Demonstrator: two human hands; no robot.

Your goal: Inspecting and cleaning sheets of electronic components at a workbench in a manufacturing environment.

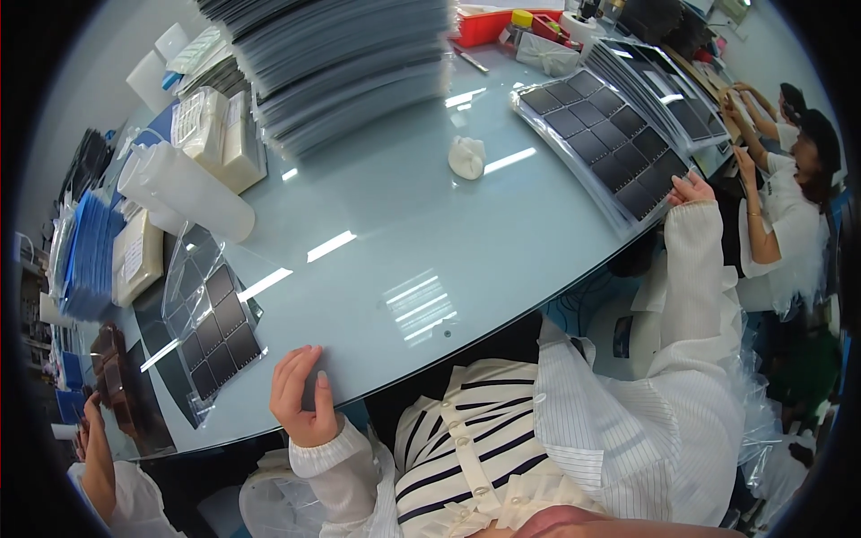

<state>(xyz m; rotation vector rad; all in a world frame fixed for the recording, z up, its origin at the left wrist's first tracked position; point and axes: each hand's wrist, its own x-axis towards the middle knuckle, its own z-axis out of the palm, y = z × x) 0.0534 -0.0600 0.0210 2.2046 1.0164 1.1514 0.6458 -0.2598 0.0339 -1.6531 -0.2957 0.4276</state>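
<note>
My right hand (pixel 692 189) is closed on the near right corner of a clear-edged sheet of black squares (pixel 619 134), the top one of a pile at the right of the table. Its fingertips bend over the edge, and the thumb is partly hidden. My left hand (pixel 303 394) rests at the table's near edge with nothing in it, fingers stretched and thumb apart. To its left lie similar sheets of black squares (pixel 224 336), some under loose clear film. A crumpled white wad (pixel 467 158) sits on the glass-topped table (pixel 404 233).
A tall stack of grey sheets (pixel 345 76) rises at the back. White bottles (pixel 193 188) and wrapped packs (pixel 215 134) stand at the left. Behind the right pile are more sheets (pixel 664 90) and a red tray (pixel 484 27). Other people (pixel 794 188) work at the right and lower left.
</note>
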